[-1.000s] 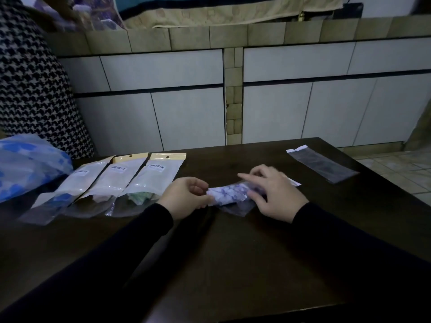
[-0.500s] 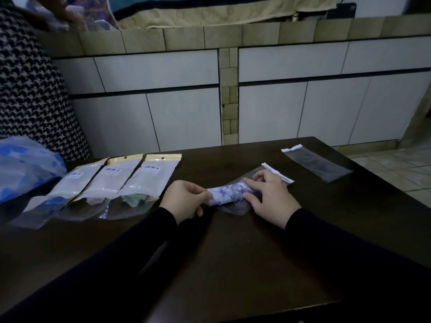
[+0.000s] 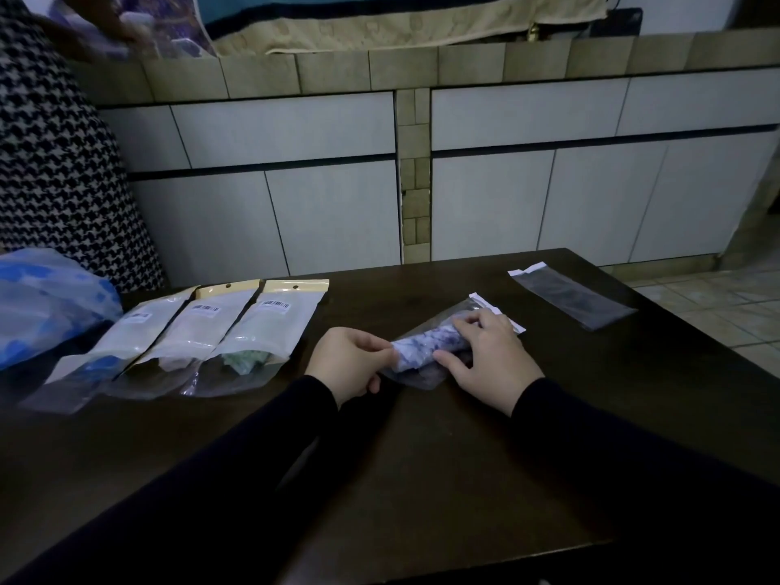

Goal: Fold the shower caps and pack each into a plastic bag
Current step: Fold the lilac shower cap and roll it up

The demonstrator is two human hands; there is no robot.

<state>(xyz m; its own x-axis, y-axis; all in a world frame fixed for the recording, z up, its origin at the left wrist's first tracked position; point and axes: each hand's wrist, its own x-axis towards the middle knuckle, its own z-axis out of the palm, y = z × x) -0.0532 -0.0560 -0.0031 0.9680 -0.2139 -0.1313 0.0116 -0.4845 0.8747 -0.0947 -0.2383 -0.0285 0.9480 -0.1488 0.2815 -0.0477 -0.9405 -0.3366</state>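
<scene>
Hands on dark table: left hand pinches the near end of a rolled blue-white shower cap, right hand curls over its far part and the clear plastic bag around it. How far the cap sits inside is hidden by the right hand. Three filled pouches lie left of the left hand, contents dim; an empty bag lies beyond the right hand.

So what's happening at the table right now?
A person is packing a folded blue-and-white shower cap into a clear plastic bag on the dark table. The left hand pinches the cap's near end, while the right hand holds the bag around it. Three pouches lie in a row to the left, and one empty clear bag waits at the far right.
</scene>
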